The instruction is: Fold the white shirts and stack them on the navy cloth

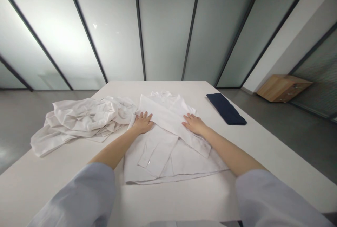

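**Left pile:** a crumpled white shirt is lying bunched near the worktop's left edge, just beside the other shirt.

**Left hand:** the left hand is pressing on that other shirt, fingers spread open, gripping nothing.

**Middle:** a flat white shirt is lying spread mid-worktop, a sleeve folded across it.

**Right hand:** the right hand is resting on the folded band, fingers open and flat.

**Right side:** a folded navy cloth is sitting near the right edge, while a wooden cabinet is standing on the floor beyond.
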`<state>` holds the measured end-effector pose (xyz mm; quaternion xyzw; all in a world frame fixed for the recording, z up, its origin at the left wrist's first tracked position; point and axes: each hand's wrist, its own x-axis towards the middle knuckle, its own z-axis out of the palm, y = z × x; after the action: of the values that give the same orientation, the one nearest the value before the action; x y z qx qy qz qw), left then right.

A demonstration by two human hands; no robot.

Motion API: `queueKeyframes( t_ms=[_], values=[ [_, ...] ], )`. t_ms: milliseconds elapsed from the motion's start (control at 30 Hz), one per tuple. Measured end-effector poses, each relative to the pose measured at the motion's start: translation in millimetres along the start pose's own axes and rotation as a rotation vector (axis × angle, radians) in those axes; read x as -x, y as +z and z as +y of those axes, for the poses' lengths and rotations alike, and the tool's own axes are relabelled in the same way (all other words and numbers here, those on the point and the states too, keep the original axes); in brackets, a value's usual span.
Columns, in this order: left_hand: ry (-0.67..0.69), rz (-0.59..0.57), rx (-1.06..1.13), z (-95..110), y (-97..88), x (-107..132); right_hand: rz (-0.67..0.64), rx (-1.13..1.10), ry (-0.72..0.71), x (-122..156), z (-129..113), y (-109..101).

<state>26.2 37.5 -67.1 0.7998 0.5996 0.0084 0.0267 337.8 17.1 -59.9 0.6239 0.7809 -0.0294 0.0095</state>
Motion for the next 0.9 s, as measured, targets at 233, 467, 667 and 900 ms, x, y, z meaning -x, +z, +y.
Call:
queueKeyframes(
  t_ms=[233,467,667,900],
  values=[
    [0.088,-0.231,-0.108,-0.2,-29.6,-2.9,-0.115,0.181,-0.013,31.3,-14.2,-32.8],
    [0.108,-0.061,-0.077,-4.4,-35.7,-41.0,0.027,0.134,-0.101,-22.9,-11.9,-45.3],
    [-0.138,0.037,-0.060,-11.0,-11.1,-51.2,0.036,0.052,0.005,-53.3,-10.6,-9.9],
    [-0.139,-0.021,-0.069,-9.3,-6.1,-30.9,0.008,0.027,0.064,-32.5,-8.5,12.6]
  ],
)
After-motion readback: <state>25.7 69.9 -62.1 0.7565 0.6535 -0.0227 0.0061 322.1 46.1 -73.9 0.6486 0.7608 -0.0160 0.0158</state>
